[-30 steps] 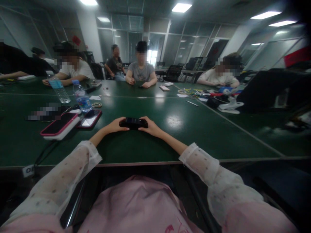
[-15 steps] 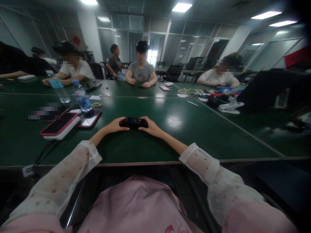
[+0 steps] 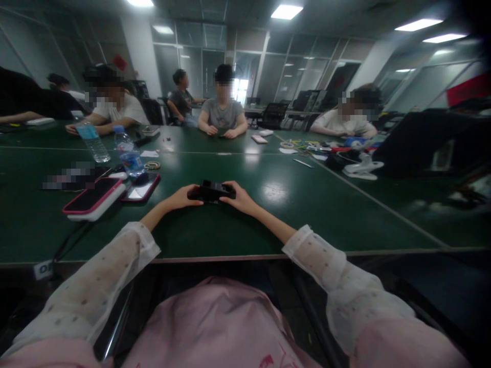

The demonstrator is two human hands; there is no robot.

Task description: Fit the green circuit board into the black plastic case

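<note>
A small black box-like object (image 3: 211,192) is held between my two hands above the green table (image 3: 215,230). My left hand (image 3: 182,198) is closed on its left end, thumb at the near side. On the opposite end, my right hand (image 3: 241,197) grips with the thumb in front and the fingers behind. A darker raised or recessed part shows on top; its exact kind I cannot make out. Left of my left hand lies a phone with a red edge (image 3: 140,188).
Farther left are another pink-edged phone (image 3: 93,197) on a white object and two water bottles (image 3: 131,158) (image 3: 93,142). A roll of tape (image 3: 152,165) lies behind. A pen (image 3: 303,163), tangled cables (image 3: 295,145) and a white clamp (image 3: 363,167) are to the right. Several people sit around the table.
The black object has tilted in my hands, so its top looks different and the screen-like face no longer shows. Both hands stay in nearly the same place.
</note>
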